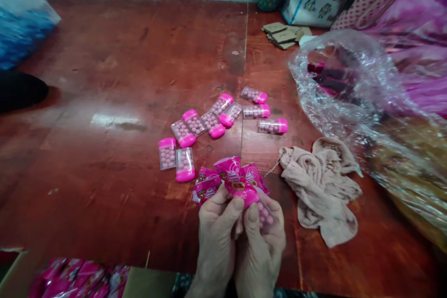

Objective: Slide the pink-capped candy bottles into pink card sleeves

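Near the table's front edge, my left hand (218,233) and my right hand (261,242) are close together, thumbs on top. Between them is a clear container of pink balls (264,214) with a pink cap (246,193). The left fingers pinch the cap end, against a pink printed wrapper; the right fingers wrap the clear end. Several pink printed wrappers (208,185) lie just beyond the hands. Farther up, several similar containers (185,164) with pink caps lie scattered on the red-brown table (104,186). The palms and lower fingers are partly hidden.
A crumpled beige cloth (321,186) lies to the right, beside a large clear plastic bag (349,125). Cardboard pieces (282,36) and bags stand at the back right. A bag of blue items (21,32) is far left. Below left, a box holds pink packets (84,279).
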A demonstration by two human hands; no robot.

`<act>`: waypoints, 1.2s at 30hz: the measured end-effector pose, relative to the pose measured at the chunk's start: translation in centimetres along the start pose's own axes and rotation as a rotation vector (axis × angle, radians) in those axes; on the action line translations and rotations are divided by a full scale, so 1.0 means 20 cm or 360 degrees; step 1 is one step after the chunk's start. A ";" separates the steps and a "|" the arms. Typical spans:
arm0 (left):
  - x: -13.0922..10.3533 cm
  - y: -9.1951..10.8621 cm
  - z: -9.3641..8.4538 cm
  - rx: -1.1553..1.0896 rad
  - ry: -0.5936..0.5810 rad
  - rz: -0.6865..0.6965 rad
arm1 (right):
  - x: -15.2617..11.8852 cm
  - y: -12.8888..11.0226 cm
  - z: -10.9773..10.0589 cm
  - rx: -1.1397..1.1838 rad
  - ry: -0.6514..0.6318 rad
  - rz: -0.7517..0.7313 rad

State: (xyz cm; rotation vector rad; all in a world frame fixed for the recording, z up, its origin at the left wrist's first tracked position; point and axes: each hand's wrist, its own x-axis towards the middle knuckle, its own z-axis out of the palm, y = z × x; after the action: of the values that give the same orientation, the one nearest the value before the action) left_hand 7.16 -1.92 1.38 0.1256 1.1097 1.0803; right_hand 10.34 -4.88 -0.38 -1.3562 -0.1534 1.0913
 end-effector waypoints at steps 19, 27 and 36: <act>0.00 0.09 -0.02 -0.0039 -0.0048 -0.0025 | 0.00 -0.06 -0.09 -0.1086 -0.0472 -0.0326; 0.04 0.14 -0.04 -0.0017 -0.0100 0.0067 | 0.09 -0.09 -0.04 -0.0537 -0.0844 0.0038; -0.03 0.06 -0.08 0.0335 0.0216 0.0188 | 0.01 -0.06 -0.06 -0.0856 -0.0528 -0.0138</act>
State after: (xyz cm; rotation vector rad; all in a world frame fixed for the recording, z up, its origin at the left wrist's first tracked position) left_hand 5.21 -2.29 1.69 0.2908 1.3516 1.0872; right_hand 11.83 -5.33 0.27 -1.6084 -0.7885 1.2458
